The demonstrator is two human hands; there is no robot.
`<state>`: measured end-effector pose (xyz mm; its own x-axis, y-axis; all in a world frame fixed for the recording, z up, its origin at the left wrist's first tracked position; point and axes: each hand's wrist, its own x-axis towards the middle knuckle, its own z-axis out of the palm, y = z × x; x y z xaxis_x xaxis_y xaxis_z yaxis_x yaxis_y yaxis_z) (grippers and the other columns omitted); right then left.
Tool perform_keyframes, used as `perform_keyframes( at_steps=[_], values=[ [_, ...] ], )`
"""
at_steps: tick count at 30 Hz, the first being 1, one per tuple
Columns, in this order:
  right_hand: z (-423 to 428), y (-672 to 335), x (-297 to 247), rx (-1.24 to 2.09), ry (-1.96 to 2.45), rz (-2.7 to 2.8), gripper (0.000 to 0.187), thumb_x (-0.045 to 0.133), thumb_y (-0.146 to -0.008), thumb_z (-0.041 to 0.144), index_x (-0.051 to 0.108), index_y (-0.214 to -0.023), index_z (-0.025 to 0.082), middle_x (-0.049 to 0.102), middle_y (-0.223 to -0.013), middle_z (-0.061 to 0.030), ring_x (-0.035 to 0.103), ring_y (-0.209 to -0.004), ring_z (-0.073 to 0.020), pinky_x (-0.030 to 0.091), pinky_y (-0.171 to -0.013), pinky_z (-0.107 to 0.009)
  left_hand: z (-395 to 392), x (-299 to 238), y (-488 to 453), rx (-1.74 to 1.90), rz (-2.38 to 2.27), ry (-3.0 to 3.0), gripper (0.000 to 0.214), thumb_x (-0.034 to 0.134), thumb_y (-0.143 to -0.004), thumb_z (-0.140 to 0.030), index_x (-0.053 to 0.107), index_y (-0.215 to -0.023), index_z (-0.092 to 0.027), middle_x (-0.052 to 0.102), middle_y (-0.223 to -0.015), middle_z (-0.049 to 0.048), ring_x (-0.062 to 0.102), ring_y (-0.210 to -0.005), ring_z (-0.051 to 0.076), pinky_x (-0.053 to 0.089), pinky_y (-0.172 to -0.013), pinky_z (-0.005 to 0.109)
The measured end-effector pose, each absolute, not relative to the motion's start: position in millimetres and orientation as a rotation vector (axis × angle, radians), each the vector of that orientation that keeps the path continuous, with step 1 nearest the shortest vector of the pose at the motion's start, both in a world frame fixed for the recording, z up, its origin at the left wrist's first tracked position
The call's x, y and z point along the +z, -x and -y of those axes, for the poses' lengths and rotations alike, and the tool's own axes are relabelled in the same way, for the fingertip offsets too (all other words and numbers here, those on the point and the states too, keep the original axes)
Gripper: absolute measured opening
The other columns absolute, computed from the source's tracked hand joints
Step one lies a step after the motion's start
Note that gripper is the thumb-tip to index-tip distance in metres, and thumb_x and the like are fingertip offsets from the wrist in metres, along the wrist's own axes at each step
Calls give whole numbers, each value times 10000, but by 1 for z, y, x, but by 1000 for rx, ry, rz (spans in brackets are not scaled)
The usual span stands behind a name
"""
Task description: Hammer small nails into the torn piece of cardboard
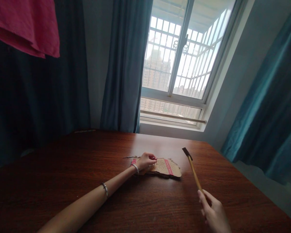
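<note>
Okay, right hand [214, 208] is wrapped around the wooden handle of a hammer [195, 173], dark head pointing away from the body, near the right end of a layered piece of cardboard [161, 166] that's lying on a glossy brown wooden table [135, 204]. That cardboard's got pink strips [168, 166] across it and tons of tiny specks, way too small to read as writing. Left hand [145, 160] is over its left part, fingers bunched in close; honestly can't tell if they're holding something. A thin dark rod [128, 157] lies by the cardboard's left edge. Barred window [176, 71] and blue curtains [127, 64] past the table.
</note>
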<state>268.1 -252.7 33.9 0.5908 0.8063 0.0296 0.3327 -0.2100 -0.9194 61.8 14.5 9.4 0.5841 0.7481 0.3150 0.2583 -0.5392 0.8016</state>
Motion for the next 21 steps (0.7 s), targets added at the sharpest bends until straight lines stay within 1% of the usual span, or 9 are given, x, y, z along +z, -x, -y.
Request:
perform_keyframes(
  at_steps=[1, 3, 5, 7, 11, 16, 19, 21],
  values=[
    [251, -261, 40, 667, 1686, 889, 389, 503, -692, 586, 526, -678, 198, 465, -505, 36, 393, -351, -87, 281, -311, -200, -14, 10, -62, 863, -800, -2087, 261, 586, -649, -293, 687, -770, -84, 651, -672, 44, 545, -625, 131, 372, -545, 197],
    [249, -247, 52, 830, 1504, 823, 394, 556, -663, 574, 500, -655, 185, 465, -568, 46, 307, -330, -33, 216, -283, -164, -13, 10, -61, 864, -804, -2092, 258, 584, -651, -291, 686, -763, -82, 649, -663, 42, 541, -619, 129, 368, -543, 195],
    [248, -235, 62, 959, 1392, 782, 393, 592, -646, 558, 509, -674, 175, 480, -613, 45, 268, -319, -3, 183, -273, -145, -13, 11, -62, 855, -805, -2093, 254, 581, -653, -289, 686, -753, -80, 646, -652, 40, 536, -612, 126, 363, -538, 193],
    [247, -225, 68, 1039, 1345, 780, 400, 614, -631, 551, 523, -691, 166, 476, -604, 46, 261, -305, 7, 169, -264, -136, -12, 11, -62, 843, -799, -2094, 250, 580, -654, -290, 686, -744, -82, 645, -651, 36, 533, -608, 123, 360, -537, 192],
    [241, -208, 68, 1125, 1292, 828, 407, 630, -632, 537, 521, -657, 145, 458, -573, 48, 264, -294, 15, 161, -252, -128, -11, 11, -62, 848, -794, -2104, 240, 581, -651, -287, 689, -732, -90, 641, -635, 27, 533, -606, 123, 359, -542, 192],
    [232, -200, 62, 1205, 1248, 846, 380, 596, -687, 517, 529, -747, 147, 463, -610, 49, 263, -296, 19, 178, -249, -126, -10, 12, -62, 860, -782, -2101, 231, 575, -656, -283, 686, -732, -96, 637, -635, 24, 536, -617, 125, 368, -555, 193],
    [230, -201, 62, 1234, 1264, 895, 377, 582, -705, 513, 510, -687, 142, 441, -577, 58, 284, -299, 13, 189, -253, -125, -11, 12, -62, 865, -763, -2091, 225, 582, -650, -279, 677, -710, -85, 626, -623, 25, 527, -602, 119, 364, -545, 189],
    [230, -201, 62, 1233, 1264, 897, 383, 575, -707, 519, 511, -684, 142, 437, -569, 60, 288, -304, 10, 198, -255, -124, -11, 11, -62, 862, -767, -2091, 226, 584, -648, -279, 675, -707, -80, 620, -613, 24, 520, -591, 116, 358, -535, 188]
  ],
)
